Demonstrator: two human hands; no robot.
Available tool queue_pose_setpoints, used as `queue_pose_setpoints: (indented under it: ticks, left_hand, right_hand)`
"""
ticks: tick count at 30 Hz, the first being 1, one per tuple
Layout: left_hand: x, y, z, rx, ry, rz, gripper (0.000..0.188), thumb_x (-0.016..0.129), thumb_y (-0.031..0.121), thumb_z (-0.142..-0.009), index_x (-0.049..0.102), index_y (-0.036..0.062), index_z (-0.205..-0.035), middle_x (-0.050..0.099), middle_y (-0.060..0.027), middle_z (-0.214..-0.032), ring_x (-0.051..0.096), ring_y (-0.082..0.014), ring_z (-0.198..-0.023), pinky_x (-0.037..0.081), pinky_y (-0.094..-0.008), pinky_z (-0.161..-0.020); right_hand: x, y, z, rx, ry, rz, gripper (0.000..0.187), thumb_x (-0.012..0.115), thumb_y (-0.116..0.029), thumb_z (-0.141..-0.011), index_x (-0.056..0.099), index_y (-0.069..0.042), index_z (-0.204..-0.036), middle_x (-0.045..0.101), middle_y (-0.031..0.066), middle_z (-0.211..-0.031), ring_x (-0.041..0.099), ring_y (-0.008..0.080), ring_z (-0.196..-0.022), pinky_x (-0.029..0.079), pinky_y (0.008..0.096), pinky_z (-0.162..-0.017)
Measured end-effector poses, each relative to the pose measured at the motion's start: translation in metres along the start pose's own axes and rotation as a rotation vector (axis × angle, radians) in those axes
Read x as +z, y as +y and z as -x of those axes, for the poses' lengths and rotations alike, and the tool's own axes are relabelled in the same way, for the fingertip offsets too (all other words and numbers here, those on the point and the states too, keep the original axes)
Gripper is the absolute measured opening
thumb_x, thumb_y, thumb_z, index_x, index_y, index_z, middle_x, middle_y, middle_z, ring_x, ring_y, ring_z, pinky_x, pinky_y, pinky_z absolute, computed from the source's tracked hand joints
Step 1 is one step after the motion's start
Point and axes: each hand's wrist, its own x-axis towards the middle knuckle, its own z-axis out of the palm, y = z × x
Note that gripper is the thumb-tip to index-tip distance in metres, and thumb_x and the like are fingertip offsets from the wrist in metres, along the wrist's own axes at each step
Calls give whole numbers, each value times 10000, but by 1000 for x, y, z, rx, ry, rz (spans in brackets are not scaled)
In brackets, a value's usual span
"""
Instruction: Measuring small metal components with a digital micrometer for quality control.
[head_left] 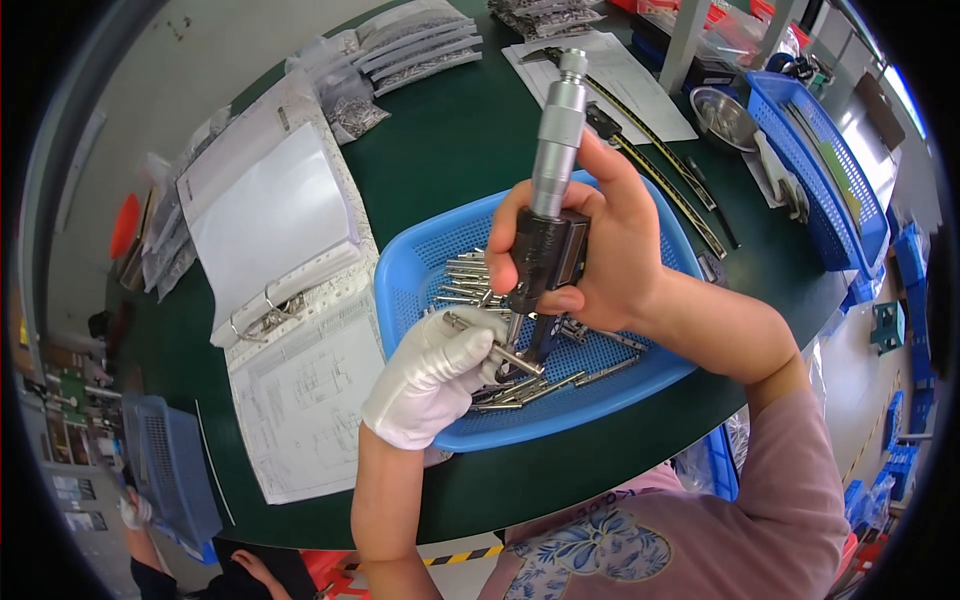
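My left hand point(435, 375), in a white glove, pinches a slim metal pin point(518, 360) over a blue basket point(560, 430). In my bare right hand point(628, 235) is a micrometer point(556, 150), held with its silver thimble up and its dark frame down toward the pin. The pin lies at the micrometer's lower end; whether the measuring faces touch it cannot be made out. Many similar metal pins point(465, 278) lie loose in the basket below both hands, partly hidden by them.
An open ring binder point(265, 195) with a drawing sheet point(310, 420) lies left. Bagged metal parts point(420, 45) sit behind. Calipers point(670, 190), a steel bowl point(722, 118) and another blue basket point(830, 165) are at right. Another person's gloved hand point(135, 510) shows lower left.
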Motion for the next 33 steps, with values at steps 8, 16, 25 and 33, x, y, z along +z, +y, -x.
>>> queue_pose_setpoints:
  ticks: [8,16,25,33]
  left_hand:
    - [-2,1,0,-21,-26,2,179,604,152,-785,554,4,-873,563,-59,-798,547,-124,-729,440,-229,-670]
    - [12,1,-4,34,74,228,334,501,233,-840,459,-7,-1069,559,-90,-900,554,-173,-792,445,-316,-699]
    - [10,6,-3,15,139,328,246,444,187,-873,520,-34,-950,561,-88,-806,530,-130,-626,445,-210,-562]
    - [3,7,-1,-22,93,223,215,453,210,-877,528,12,-914,505,-2,-715,484,-75,-625,396,-196,-550]
  right_hand:
    - [1,5,1,-67,23,103,766,241,-684,-773,579,3,-749,590,161,-664,407,123,-364,289,199,-318]
    - [-2,4,0,-36,56,32,719,298,-667,-775,579,-6,-743,592,152,-680,430,117,-397,307,193,-339]
    - [0,2,-1,1,67,24,756,319,-697,-737,570,16,-744,581,163,-671,430,129,-400,298,203,-325]
    - [1,4,-2,-27,89,24,723,317,-672,-755,575,3,-743,572,166,-653,407,132,-370,293,197,-312]
